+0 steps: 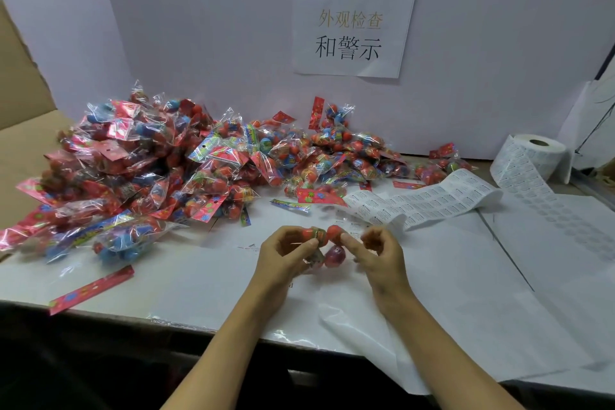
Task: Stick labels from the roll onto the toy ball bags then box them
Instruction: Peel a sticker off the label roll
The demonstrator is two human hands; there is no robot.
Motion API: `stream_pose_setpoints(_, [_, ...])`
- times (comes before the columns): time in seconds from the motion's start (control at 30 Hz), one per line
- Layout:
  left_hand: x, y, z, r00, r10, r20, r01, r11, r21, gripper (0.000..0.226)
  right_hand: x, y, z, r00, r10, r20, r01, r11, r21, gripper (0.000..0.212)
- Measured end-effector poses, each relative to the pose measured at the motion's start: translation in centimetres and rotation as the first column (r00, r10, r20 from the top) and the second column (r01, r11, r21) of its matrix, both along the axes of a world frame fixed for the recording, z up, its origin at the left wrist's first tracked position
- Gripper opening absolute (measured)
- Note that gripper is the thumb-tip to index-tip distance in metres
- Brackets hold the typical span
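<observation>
Both hands meet at table centre on one small clear cellophane bag of red and pink toy balls (324,245), which is held just above the white paper-covered tabletop (449,293). Left hand (287,255) has fingers curled round the bag's left side, thumb pressing near the top ball; right hand (376,251) pinches the bag's right edge with thumb and forefinger, other fingers curled (whether a label sits under that fingertip is too blurred to tell). Bag's long axis runs roughly toward and away from the person, red balls at the far end, pink ball nearest, so it lies directly between the two grips. Key relation for the next move: the unrolled white strip of small printed labels (422,201) lies just beyond and to the right of the hands, its curled free end nearest the right hand, so I judge the right hand is the one to reach for a label while the left keeps the bag. White label roll (532,156) stands well off at far right. Large heap of unlabelled shiny toy ball bags with red header cards (149,173) sits far-left, nearer the left hand. Brown cardboard box flap (20,76) at left edge, likely the boxing destination.
</observation>
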State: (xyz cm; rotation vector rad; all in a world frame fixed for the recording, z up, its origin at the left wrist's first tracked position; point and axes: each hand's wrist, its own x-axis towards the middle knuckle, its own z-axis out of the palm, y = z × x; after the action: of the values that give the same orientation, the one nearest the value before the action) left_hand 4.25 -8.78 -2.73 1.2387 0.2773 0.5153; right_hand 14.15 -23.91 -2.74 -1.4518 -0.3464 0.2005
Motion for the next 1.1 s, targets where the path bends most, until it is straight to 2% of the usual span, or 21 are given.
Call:
stream_pose_setpoints(0.07, [0.02,-0.05,-0.04,1.000,0.016,0.025,-0.016,1.000,0.014,0.031,-0.15,0.02,-0.02,0.994,0.074,0.075,-0.071,0.997,-0.040,0.025])
stream_pose_setpoints(0.1, [0.05,-0.04,-0.08,0.999,0.002,0.039,-0.003,1.000,0.022,0.030,-0.34,0.10,0.05,0.987,0.125,0.099,-0.120,0.991,-0.059,0.025])
stream_pose_setpoints(0.27, [0.08,0.31,-0.40,0.994,-0.096,0.059,0.094,0.995,0.044,0.031,-0.68,0.00,0.31,0.962,0.239,0.130,-0.226,0.968,-0.107,0.047])
stream_pose_setpoints(0.37, [-0.01,0.28,-0.44,0.998,-0.061,0.015,0.058,0.986,0.156,0.033,-0.81,0.00,0.17,0.948,0.271,0.169,-0.247,0.957,-0.152,0.045])
stream_pose_setpoints(0.43, [-0.17,0.35,-0.38,1.000,0.020,-0.012,-0.017,0.965,0.262,0.034,-0.74,0.02,0.07,0.957,0.256,0.137,-0.240,0.963,-0.120,0.043])
stream_pose_setpoints(0.5, [-0.28,0.34,-0.26,0.996,0.078,-0.033,-0.065,0.950,0.304,0.043,-0.62,-0.09,0.19,0.973,0.229,0.031,-0.228,0.973,-0.024,0.046])
stream_pose_setpoints(0.57, [-0.24,0.25,-0.21,0.996,0.085,-0.040,-0.071,0.961,0.266,0.056,-0.52,-0.16,0.48,0.975,0.215,-0.058,-0.210,0.974,0.081,0.038])
stream_pose_setpoints(0.63, [-0.18,0.13,-0.15,0.998,0.065,-0.017,-0.060,0.974,0.220,0.055,-0.38,-0.09,0.60,0.971,0.223,-0.085,-0.210,0.968,0.139,0.025])
stream_pose_setpoints(0.77, [-0.23,0.10,-0.26,0.999,0.053,-0.005,-0.051,0.976,0.211,0.042,-0.31,0.06,0.50,0.970,0.223,-0.094,-0.210,0.969,0.132,0.024])
stream_pose_setpoints(0.97, [-0.24,0.11,-0.21,0.998,0.056,-0.007,-0.053,0.975,0.215,0.044,-0.33,0.12,0.46,0.969,0.222,-0.105,-0.203,0.965,0.167,0.024])
stream_pose_setpoints(1.1, [-0.38,0.08,-0.17,0.988,0.148,-0.049,-0.130,0.956,0.261,0.045,-0.48,0.12,0.58,0.977,0.192,-0.090,-0.176,0.970,0.165,0.024])
